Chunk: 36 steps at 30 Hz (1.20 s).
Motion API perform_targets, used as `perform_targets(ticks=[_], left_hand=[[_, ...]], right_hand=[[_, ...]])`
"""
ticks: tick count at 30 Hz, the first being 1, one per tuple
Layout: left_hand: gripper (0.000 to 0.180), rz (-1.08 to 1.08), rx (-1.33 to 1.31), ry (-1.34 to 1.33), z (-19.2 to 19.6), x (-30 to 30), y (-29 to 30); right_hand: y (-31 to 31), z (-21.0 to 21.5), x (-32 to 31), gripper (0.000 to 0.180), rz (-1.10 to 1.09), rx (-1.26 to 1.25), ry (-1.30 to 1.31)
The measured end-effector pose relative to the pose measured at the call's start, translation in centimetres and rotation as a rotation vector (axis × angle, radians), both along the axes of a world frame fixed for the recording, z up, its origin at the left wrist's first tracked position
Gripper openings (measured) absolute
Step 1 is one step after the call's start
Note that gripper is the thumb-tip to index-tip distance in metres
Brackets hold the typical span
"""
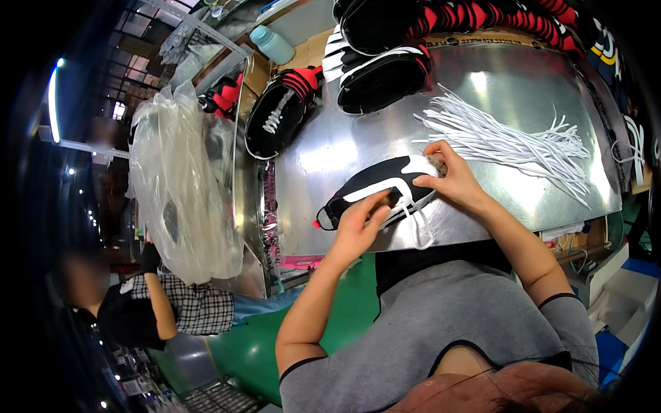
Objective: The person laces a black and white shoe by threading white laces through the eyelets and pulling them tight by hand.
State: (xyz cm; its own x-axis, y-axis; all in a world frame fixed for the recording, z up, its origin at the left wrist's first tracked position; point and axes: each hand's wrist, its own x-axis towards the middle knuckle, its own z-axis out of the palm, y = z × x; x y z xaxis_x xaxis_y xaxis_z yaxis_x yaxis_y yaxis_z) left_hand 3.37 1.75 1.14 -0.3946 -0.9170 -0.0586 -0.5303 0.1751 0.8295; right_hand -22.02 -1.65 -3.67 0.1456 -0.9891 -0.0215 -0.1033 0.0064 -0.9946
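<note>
A black and white shoe upper (375, 173) lies on the metal tabletop in front of me. A white shoelace (421, 234) is partly threaded along its lacing edge, and a loose loop of it hangs over the near side. My left hand (359, 224) is closed on the upper's near edge, fingertips curled in beside the lace; what lies under them is partly hidden. At the upper's white right end, my right hand (451, 177) grips it between thumb and fingers. A small brownish patch shows at those fingers, too small to make out.
A bundle of white shoelaces (509, 141) lies on the metal table (317, 175) at the right. Black, red and white shoe uppers (382, 82) line the far side. A clear plastic bag (179, 186), a light blue bottle (273, 45) and a person (138, 306) are at the left.
</note>
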Motion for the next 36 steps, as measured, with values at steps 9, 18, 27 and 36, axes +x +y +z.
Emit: perform_targets(ticks=[9,18,27,36], left_hand=[[0.026,0.181,0.918,0.191,0.2,-0.7,-2.3],[0.015,0.304,0.319,0.175,-2.8,0.4,-2.2],[0.010,0.246,0.506,0.308,-0.9,-0.2,-2.7],[0.005,0.364,-0.628,-0.361,0.0,8.3,-2.0]], right_hand=[[1.6,0.0,1.9,0.053,-0.025,-0.034,-0.085],[1.6,-1.1,1.6,0.049,-0.105,0.185,-0.047],[1.8,-2.4,1.6,0.044,-0.074,0.191,-0.161],[2.4,-1.0,0.8,0.052,-0.169,0.177,-0.260]])
